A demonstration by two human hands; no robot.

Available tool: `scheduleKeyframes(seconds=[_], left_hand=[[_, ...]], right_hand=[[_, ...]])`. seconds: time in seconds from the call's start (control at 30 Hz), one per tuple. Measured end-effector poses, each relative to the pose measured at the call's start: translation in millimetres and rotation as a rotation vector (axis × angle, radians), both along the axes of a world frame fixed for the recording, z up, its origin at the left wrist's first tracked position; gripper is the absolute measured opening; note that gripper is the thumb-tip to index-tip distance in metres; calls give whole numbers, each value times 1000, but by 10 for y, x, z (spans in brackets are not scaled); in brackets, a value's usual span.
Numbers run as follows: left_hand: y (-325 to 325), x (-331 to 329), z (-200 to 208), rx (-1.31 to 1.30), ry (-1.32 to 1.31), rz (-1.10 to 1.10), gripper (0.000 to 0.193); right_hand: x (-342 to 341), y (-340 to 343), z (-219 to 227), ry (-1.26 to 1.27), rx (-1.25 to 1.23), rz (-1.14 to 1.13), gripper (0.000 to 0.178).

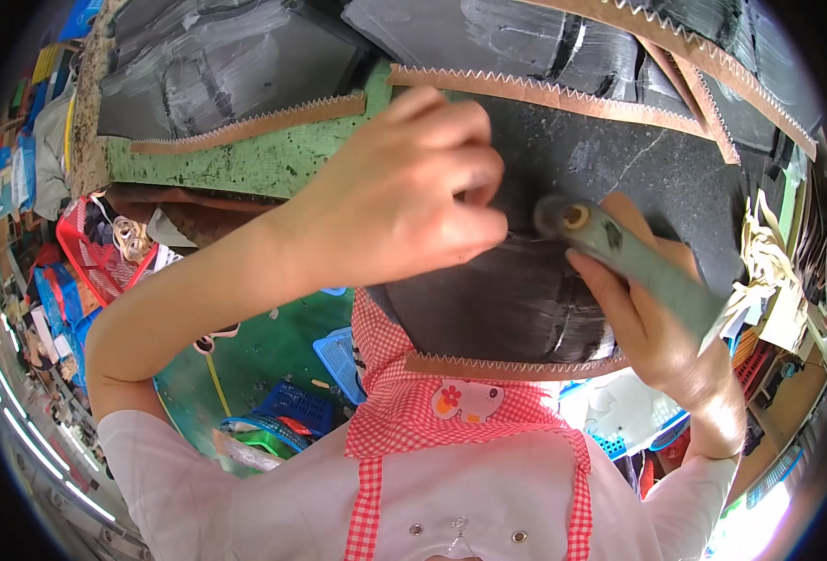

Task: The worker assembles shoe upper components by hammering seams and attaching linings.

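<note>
1. Cluttered workshop; dark speckled slab (642, 159) on the worktop, with a pale green painted bench edge (217, 168) at left.
2. Smooth black flat panel (488, 299) with a brown zigzag-edged strip (516, 366) lies at the near side of the slab, strip edge over the red-and-white gingham apron (381, 425).
3. More black brown-edged panels (236, 65) lie farther back.
4. Right hand (661, 346): fingers wrapped around a grey-green hammer-like tool (652, 266), its dark blurred end over the panel's far part. Contact: can't tell.
5. Left hand (432, 178): fingers curled, raised left of the tool, blurred; can't tell whether anything is pinched.
6. Judgement: looks like tool work on the panel. Best kept flat and backed by the slab, not unsupported over the apron.
7. Keep the tool face level; a tilted edge could mark the black surface.
8. Keep left fingertips clear of the tool's end.
</note>
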State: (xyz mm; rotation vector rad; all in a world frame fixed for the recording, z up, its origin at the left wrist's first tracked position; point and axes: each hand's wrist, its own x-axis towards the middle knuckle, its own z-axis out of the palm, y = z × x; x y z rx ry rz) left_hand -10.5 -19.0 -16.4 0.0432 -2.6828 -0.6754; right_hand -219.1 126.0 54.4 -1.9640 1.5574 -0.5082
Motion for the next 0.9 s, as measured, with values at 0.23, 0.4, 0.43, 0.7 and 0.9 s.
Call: scheduleKeyframes(seconds=[0.23, 0.4, 0.43, 0.7, 0.9], left_hand=[[-30, 86, -35, 184, -61, 80, 21], [98, 149, -75, -33, 16, 44, 21], [71, 141, -75, 64, 40, 81, 20], [162, 289, -66, 16, 12, 170, 26], [251, 435, -116, 132, -17, 395, 27]], right_hand=[[112, 36, -64, -148, 216, -94, 17], [200, 11, 102, -118, 576, -235, 20], [249, 62, -7, -153, 455, -165, 20], [269, 22, -72, -187, 358, -114, 18], [311, -4, -94, -240, 289, -137, 11]])
